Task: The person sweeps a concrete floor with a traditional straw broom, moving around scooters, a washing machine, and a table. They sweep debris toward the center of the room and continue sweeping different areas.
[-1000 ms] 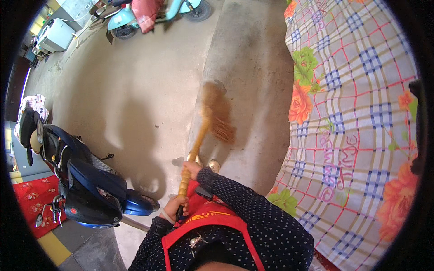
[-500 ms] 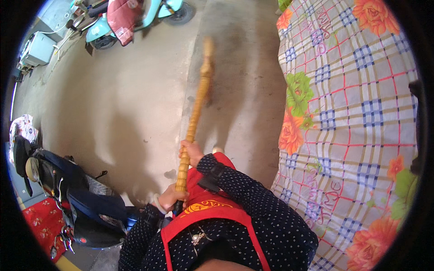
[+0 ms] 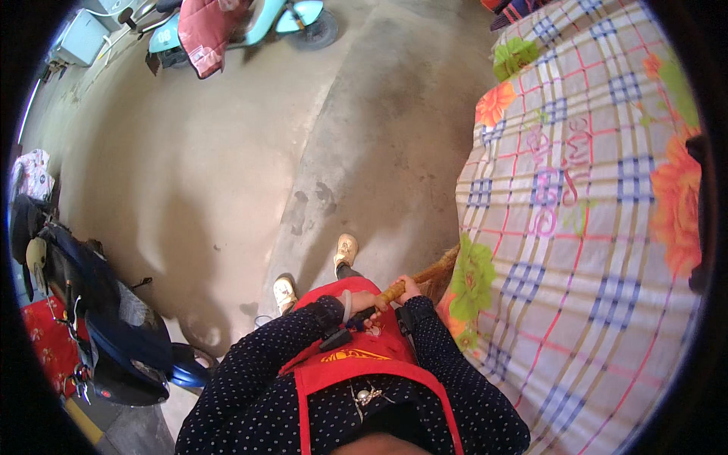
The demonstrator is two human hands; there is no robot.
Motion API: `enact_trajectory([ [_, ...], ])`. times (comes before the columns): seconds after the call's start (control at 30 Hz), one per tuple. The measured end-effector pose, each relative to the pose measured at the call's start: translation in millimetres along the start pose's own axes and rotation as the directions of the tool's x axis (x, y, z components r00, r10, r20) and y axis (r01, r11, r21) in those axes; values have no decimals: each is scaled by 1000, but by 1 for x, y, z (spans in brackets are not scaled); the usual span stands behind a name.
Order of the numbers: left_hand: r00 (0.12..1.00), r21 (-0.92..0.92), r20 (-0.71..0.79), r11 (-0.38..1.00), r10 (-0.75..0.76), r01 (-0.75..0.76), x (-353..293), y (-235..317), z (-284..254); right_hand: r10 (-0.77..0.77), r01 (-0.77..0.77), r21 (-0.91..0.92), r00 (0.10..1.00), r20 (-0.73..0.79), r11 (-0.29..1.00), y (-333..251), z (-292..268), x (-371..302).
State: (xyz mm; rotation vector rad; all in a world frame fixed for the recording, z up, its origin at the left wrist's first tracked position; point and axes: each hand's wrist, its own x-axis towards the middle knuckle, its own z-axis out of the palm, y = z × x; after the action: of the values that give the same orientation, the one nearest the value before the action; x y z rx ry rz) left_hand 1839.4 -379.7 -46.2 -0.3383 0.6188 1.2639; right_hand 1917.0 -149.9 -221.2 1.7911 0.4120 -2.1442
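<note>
A broom with a yellow-brown, ringed handle [image 3: 393, 291] slants across my front toward the right. Its brown, bristly head [image 3: 438, 282] lies low beside the hanging cloth, partly hidden behind the cloth's edge and my right arm. My left hand [image 3: 365, 302], with a pale bracelet at the wrist, is closed round the handle's dark end, close to my red apron [image 3: 349, 350]. Farther along the handle my right hand [image 3: 409, 289] grips it too, nearer the bristles.
At right a checked, flowered cloth [image 3: 546, 250] drapes down over something large. A dark blue scooter [image 3: 125, 318] stands at left, and a turquoise one [image 3: 262, 26] under a red cover [image 3: 206, 34] stands far off. My shoes [image 3: 346, 250] rest on the concrete floor [image 3: 227, 129].
The broom has swung from pointing away in front of me to pointing right, against the cloth's lower edge. Both hands moved right with it, and the view shifted, bringing both shoes into sight.
</note>
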Motion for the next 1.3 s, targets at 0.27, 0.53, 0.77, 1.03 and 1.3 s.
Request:
enact_trajectory([
  [0.27, 900, -395, -393, 849, 189, -350, -100, 9, -11, 295, -118, -495, 909, 295, 861, 64, 164, 50],
  [0.53, 665, -410, -645, 564, 376, -716, -149, 41, 12, 400, -34, -747, 860, 316, 663, 135, 373, -40],
  [0.77, 662, -185, -564, 706, 494, -684, -181, 107, -7, 315, 79, -691, 849, 425, 719, 94, 450, -79],
  [1.03, 899, -103, -179, 901, 400, -422, -164, 236, -46, -149, 297, -441, 929, 339, 847, -51, 463, -59],
  [1.3, 983, -75, -124, 987, 134, -144, -39, 436, -67, -182, 241, -391, 966, 183, 888, -255, 416, 71],
])
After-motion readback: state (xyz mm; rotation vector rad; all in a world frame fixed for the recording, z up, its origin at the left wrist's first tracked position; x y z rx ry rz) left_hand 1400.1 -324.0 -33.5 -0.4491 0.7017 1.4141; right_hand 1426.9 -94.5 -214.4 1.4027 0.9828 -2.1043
